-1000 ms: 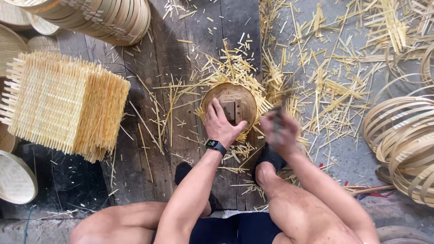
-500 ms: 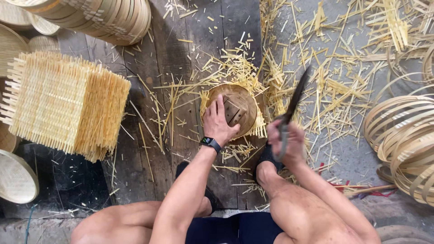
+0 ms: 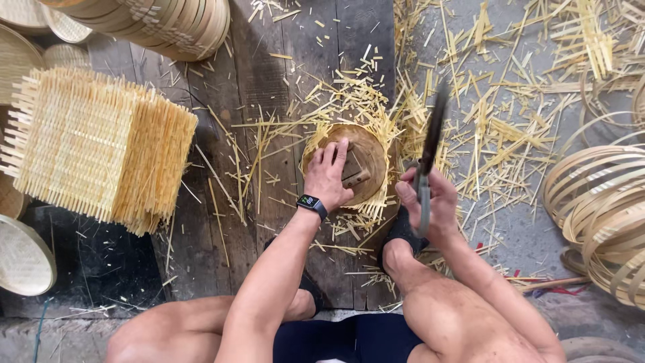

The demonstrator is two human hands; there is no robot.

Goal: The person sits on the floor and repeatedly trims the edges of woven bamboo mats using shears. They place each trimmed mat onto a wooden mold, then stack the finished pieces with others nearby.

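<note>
While left hand (image 3: 327, 176) pressed the round basket (image 3: 356, 161) flat, right hand (image 3: 430, 202) gripped a raised blade (image 3: 432, 144); a misjudged chop risked cutting the fingers (image 3: 334, 151).

A smartwatch screen (image 3: 308, 201), small, rectangular, dark w/ faint coloured marks, sits on the left wrist nr centre frame; no packages, labels, signs.

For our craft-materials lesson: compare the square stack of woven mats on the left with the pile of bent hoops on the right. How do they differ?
The woven mats are flat, square lattices of thin strips, stacked close in one block; the bent hoops are curved open bands, piled loosely with gaps between them. The mats sit on the dark wooden boards, the hoops on grey floor. Both are pale yellow, bamboo-like strip material.
</note>
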